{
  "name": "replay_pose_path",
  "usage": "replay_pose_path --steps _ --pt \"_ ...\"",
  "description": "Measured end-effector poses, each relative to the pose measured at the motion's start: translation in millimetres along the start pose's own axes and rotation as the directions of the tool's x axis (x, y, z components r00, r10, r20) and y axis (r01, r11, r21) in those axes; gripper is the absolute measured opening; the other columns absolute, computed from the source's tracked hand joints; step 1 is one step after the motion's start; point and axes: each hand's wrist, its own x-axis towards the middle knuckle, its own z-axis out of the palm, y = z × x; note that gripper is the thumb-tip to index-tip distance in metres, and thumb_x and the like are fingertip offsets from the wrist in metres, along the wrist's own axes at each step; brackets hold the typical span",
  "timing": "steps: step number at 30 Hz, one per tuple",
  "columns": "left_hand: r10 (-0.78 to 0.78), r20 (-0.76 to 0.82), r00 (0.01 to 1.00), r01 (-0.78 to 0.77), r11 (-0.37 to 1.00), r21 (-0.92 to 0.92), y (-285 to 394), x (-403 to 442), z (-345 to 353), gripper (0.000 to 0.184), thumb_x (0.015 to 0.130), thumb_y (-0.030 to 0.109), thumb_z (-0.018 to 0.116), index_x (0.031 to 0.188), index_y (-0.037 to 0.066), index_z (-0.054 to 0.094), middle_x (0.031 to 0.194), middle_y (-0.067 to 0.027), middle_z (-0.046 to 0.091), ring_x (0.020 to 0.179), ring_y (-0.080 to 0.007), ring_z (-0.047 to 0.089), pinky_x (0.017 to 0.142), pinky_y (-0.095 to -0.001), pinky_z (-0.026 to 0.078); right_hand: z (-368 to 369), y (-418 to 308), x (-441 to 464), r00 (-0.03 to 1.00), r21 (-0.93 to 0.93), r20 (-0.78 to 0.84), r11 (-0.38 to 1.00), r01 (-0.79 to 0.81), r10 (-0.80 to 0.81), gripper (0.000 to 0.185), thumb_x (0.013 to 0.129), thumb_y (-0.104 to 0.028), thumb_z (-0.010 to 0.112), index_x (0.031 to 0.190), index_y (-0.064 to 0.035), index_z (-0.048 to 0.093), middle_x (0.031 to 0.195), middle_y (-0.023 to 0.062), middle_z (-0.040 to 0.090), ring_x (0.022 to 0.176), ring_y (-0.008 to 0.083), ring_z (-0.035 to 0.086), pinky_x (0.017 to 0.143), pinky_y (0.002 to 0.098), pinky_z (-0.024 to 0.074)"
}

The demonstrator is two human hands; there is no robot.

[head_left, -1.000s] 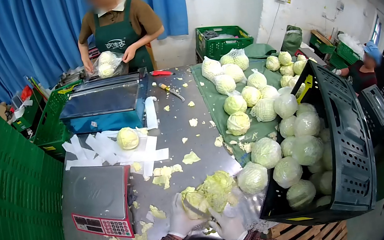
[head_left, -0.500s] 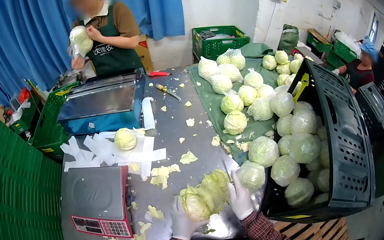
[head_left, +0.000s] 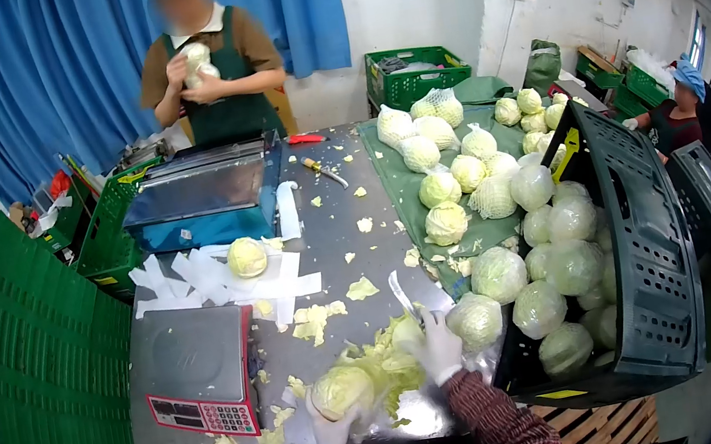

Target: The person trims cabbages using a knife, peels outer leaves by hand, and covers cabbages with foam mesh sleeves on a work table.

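Note:
My left hand (head_left: pixel 334 425), in a white glove, is wrapped round the lower left side of a cabbage (head_left: pixel 342 391) near the front edge of the metal table. My right hand (head_left: pixel 437 347), also gloved, is closed on a knife (head_left: pixel 401 293) whose curved blade points up and away from me. Loose outer leaves (head_left: pixel 389 361) lie between the cabbage and my right hand, partly against its fingers. Just right of that hand sits a wrapped cabbage (head_left: pixel 475 321).
A scale (head_left: pixel 191 359) stands at left, beyond it a wrapping machine (head_left: pixel 201 200). A dark crate (head_left: pixel 651 268) of wrapped cabbages lies at right, netted cabbages (head_left: pixel 492 198) behind. Across the table a co-worker (head_left: pixel 224 66) holds cabbages. A second knife (head_left: pixel 324 172) lies mid-table.
The knife now stands up from my right hand. The cabbage in my left hand is apart from the leaves, which have spread to the right. The co-worker has brought cabbages to the chest.

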Motion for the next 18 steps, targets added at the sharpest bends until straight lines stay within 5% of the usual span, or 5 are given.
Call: replay_pose_path --steps 4,6,7,10,18 --pt "-0.303 -0.015 0.953 0.281 0.901 -0.330 13 -19 15 0.107 0.064 0.009 0.085 0.144 0.000 0.014 0.133 -0.0180 0.041 0.124 -0.0260 0.043 0.104 -0.0392 0.040 -1 -41 -52 0.944 0.207 0.206 0.955 0.214 -0.256 0.077 0.071 -0.055 0.072 0.129 -0.0109 0.048 0.123 0.0157 0.053 0.087 0.0304 0.064 0.076 0.0372 0.0512" --pt "-0.025 0.063 0.998 0.007 0.962 0.274 -8 -19 3 0.111 0.060 0.026 0.088 0.143 -0.003 0.020 0.134 -0.0258 0.037 0.128 -0.0350 0.037 0.106 -0.0418 0.035 15 -38 -54 0.894 0.268 0.314 0.933 0.239 -0.319 0.080 0.072 -0.057 0.071 0.133 -0.0106 0.047 0.122 0.0146 0.053 0.095 0.0290 0.063 0.081 0.0347 0.0502" --pt "0.032 0.043 0.999 -0.052 0.739 0.672 51 -8 2 0.114 0.058 0.037 0.088 0.142 -0.004 0.022 0.137 -0.0291 0.033 0.132 -0.0396 0.031 0.107 -0.0438 0.032 17 -32 -49 0.897 0.316 0.308 0.923 0.219 -0.318 0.078 0.071 -0.055 0.073 0.130 -0.0093 0.049 0.124 0.0129 0.053 0.098 0.0285 0.062 0.082 0.0343 0.0499" --pt "0.076 0.470 0.879 -0.409 0.626 0.664 61 34 -2 0.115 0.056 0.041 0.088 0.140 -0.005 0.024 0.140 -0.0286 0.029 0.132 -0.0415 0.031 0.108 -0.0432 0.032 26 -16 -44 0.883 0.390 0.186 0.857 0.335 -0.430 0.070 0.077 -0.048 0.071 0.130 -0.0081 0.049 0.123 0.0140 0.053 0.099 0.0284 0.061 0.082 0.0350 0.0494" --pt "-0.029 0.378 0.925 -0.172 0.856 0.487 38 47 11 0.115 0.055 0.039 0.087 0.141 -0.003 0.024 0.137 -0.0273 0.033 0.129 -0.0406 0.036 0.107 -0.0430 0.034 0 4 -88 0.888 0.096 0.114 0.895 0.435 -0.445 0.051 0.090 -0.031 0.056 0.135 -0.0093 0.043 0.088 0.0104 0.066 0.069 0.0289 0.065 0.058 0.0377 0.0511"
